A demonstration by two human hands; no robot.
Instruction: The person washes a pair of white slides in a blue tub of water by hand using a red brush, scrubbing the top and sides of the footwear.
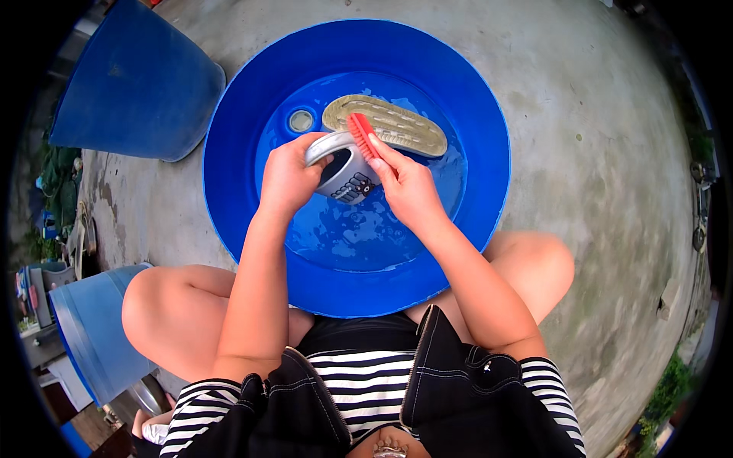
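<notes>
My left hand (291, 174) grips a pale grey slipper (358, 174) with a dark cartoon print on its upper. The thumb reaches toward its dark opening, and the slipper is tilted above shallow water. Between the fingers of my right hand (409, 186) is a red scrubbing brush (362, 134). Its bristles face the slipper's rim and appear to touch it. Just beyond, a second slipper (424, 134) lies in the water with its worn, grooved sole upward. Both hands are over a round blue plastic tub (355, 292), which stands between my bent legs.
A large blue plastic barrel (143, 86) stands at the upper left, close to the tub. Beside my left knee is a lighter blue bucket (100, 326). A round cap (300, 121) sits in the tub's floor. Concrete ground (607, 189) surrounds the tub. Green netting (62, 177) lies at far left.
</notes>
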